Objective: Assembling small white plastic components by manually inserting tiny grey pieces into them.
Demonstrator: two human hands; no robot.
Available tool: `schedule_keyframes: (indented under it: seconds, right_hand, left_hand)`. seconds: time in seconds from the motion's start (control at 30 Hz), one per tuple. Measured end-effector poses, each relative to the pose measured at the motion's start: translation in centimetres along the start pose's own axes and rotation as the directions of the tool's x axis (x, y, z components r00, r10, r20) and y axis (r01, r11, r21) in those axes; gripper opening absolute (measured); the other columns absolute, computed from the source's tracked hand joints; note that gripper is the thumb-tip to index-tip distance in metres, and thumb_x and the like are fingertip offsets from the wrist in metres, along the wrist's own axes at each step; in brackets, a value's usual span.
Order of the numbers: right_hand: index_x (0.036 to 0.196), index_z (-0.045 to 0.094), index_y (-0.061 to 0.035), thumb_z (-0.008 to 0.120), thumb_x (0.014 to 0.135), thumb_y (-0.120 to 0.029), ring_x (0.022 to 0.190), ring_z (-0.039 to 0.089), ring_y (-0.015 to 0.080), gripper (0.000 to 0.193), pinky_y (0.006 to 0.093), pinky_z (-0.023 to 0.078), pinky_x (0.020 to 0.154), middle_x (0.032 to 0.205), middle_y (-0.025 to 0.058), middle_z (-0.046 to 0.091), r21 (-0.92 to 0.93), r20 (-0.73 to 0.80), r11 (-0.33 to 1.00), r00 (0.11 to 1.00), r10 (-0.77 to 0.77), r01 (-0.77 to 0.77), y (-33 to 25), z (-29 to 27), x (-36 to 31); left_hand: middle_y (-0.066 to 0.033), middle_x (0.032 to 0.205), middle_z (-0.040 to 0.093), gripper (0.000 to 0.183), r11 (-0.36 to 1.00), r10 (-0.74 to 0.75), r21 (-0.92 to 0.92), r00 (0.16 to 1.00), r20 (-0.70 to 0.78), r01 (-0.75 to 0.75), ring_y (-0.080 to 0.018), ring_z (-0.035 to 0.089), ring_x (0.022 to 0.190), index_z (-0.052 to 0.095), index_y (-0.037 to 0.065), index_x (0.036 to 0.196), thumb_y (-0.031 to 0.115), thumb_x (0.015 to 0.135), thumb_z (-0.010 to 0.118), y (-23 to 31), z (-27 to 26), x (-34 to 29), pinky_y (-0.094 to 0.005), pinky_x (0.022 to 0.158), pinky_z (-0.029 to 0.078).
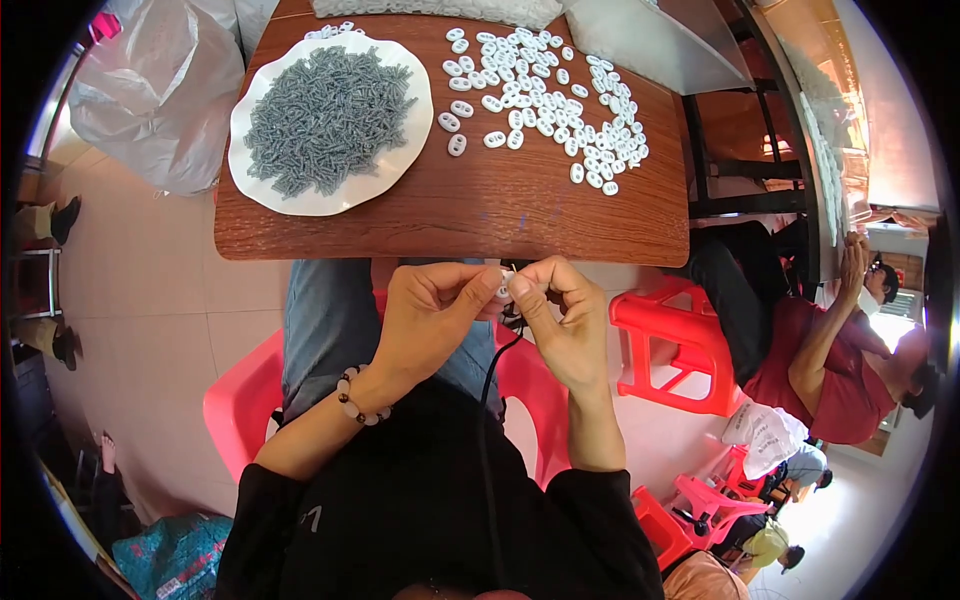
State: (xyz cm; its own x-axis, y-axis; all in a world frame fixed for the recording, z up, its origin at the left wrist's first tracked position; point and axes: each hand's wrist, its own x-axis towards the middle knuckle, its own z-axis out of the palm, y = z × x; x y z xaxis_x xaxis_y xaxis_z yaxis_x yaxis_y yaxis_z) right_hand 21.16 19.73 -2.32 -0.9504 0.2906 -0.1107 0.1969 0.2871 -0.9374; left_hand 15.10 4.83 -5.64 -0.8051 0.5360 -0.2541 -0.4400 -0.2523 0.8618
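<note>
The left hand [432, 318] clamped a small white oval piece [503, 290] between thumb and index finger, above the lap and just in front of the near edge of the wooden tabletop [600, 228]. The right hand [568, 325] was closed on the piece's right side; this opposed pinch presumably steadied so small a part while leaving its face exposed. A slender tip [513, 267] projected above the piece; its nature could not be determined. A black cord [491, 372] ran down from beneath the right hand. Loose two-hole white ovals [545, 110] lay spread across the tabletop, probably so that each could be picked up singly; grey tubular pieces [330, 118] were heaped on a scalloped white plate [397, 172], whose rim likely prevented scattering
</note>
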Motion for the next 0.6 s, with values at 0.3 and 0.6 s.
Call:
schedule_keyframes:
  seconds: [0.3, 0.6]
  right_hand:
    - [0.08, 0.056, -0.0012, 0.058, 0.096, -0.015, 0.065, 0.045, 0.004, 0.021, 0.0212, 0.037, 0.059, 0.07, -0.0029, 0.055, -0.118, 0.039, 0.993, 0.999, -0.013, 0.018, -0.6, -0.1, 0.0]
    - [0.08, 0.054, -0.0015, 0.057, 0.096, -0.015, 0.065, 0.044, 0.0064, 0.021, 0.0242, 0.038, 0.06, 0.069, -0.0012, 0.052, -0.184, 0.022, 0.981, 0.998, -0.064, 0.067, -1.1, 0.0, -0.2]
  left_hand:
    - [-0.0066, 0.084, 0.069, 0.027, 1.0, 0.007, -0.027, 0.995, 0.097, -0.005, -0.0092, 0.062, 0.075, 0.069, -0.004, 0.103, 0.02, 0.093, 0.064, 0.0, -0.3, 0.1, -0.0242, 0.07, 0.052]
    - [-0.0051, 0.084, 0.067, 0.032, 0.997, 0.013, -0.078, 0.98, 0.199, 0.003, -0.0102, 0.061, 0.077, 0.067, -0.004, 0.107, 0.025, 0.097, 0.058, 0.2, -1.1, 0.1, -0.0258, 0.073, 0.05]
